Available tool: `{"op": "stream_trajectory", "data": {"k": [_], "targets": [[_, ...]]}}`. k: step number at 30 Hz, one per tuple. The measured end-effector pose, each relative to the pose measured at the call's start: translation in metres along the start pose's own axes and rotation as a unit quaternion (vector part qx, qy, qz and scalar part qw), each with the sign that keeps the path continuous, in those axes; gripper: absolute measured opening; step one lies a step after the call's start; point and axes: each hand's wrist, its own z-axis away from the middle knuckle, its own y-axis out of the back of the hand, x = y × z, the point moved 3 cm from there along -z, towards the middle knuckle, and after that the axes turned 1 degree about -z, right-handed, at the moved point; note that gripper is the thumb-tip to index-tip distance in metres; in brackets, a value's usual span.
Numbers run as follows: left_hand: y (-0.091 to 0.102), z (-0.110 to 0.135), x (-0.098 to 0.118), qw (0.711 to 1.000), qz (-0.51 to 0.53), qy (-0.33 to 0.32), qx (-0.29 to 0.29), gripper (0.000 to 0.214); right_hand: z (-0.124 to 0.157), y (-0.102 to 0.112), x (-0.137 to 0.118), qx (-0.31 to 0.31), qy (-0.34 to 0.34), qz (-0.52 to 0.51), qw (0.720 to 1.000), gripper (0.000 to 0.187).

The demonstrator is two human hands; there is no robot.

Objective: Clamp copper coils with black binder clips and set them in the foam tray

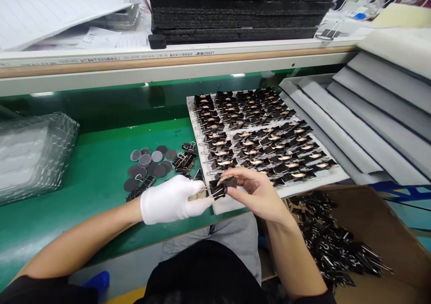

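Observation:
My left hand [171, 200], in a white glove, pinches the wire handles of a black binder clip [216, 191]. My bare right hand [259, 191] grips a dark round disc [231, 182] at the clip's mouth; whether the jaws are closed on it is hard to tell. Just beyond the hands lies a white foam board [222, 206] carrying rows of binder clips [252, 153] with pale curved edges showing in them. Left of the board, loose dark and grey discs [144, 160] are scattered on the green table, beside a small pile of binder clips [184, 158].
Clear plastic trays [37, 156] are stacked at the left. Grey foam sheets [340, 124] lean at the right. A cardboard box [380, 223] below right holds many binder clips [333, 241]. A raised ledge [168, 61] runs along the back, with black foam sheets [235, 12] behind it.

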Motion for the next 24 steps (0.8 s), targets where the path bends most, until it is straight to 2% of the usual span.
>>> {"op": "stream_trajectory", "data": {"k": [3,6,8,10,11,13,15,17,20,22,24], "targets": [[0.006,0.003,0.004,1.000,-0.009,0.012,-0.007,0.040,0.001,0.000,0.003,0.002,-0.015,-0.046,0.999,0.027],[0.023,0.003,0.003,0.998,-0.061,0.001,-0.007,0.038,0.004,-0.001,0.010,0.040,-0.029,-0.149,0.988,0.039],[0.039,-0.002,-0.007,0.987,-0.139,0.045,0.063,0.045,0.004,-0.004,0.015,0.086,-0.020,-0.245,0.965,0.032],[0.052,-0.009,-0.023,0.953,-0.232,0.132,0.146,0.052,0.004,-0.009,0.019,0.126,-0.010,-0.335,0.934,0.028],[0.055,-0.013,-0.032,0.934,-0.271,0.167,0.162,0.053,0.003,-0.013,0.020,0.135,-0.010,-0.369,0.920,0.030],[0.054,-0.021,-0.046,0.915,-0.325,0.189,0.145,0.051,0.001,-0.021,0.020,0.137,-0.019,-0.411,0.901,0.033],[0.049,-0.027,-0.054,0.917,-0.344,0.161,0.124,0.045,0.001,-0.029,0.019,0.126,-0.035,-0.431,0.893,0.035],[0.049,-0.026,-0.054,0.929,-0.317,0.120,0.149,0.041,0.004,-0.035,0.019,0.113,-0.062,-0.425,0.896,0.035],[0.055,-0.018,-0.043,0.949,-0.193,0.082,0.236,0.039,0.008,-0.042,0.021,0.105,-0.101,-0.353,0.924,0.030],[0.057,-0.011,-0.031,0.952,-0.103,0.076,0.276,0.041,0.010,-0.046,0.023,0.108,-0.091,-0.294,0.945,0.029],[0.054,-0.005,-0.018,0.954,-0.049,0.067,0.287,0.043,0.009,-0.052,0.022,0.107,-0.060,-0.243,0.962,0.027]]}}
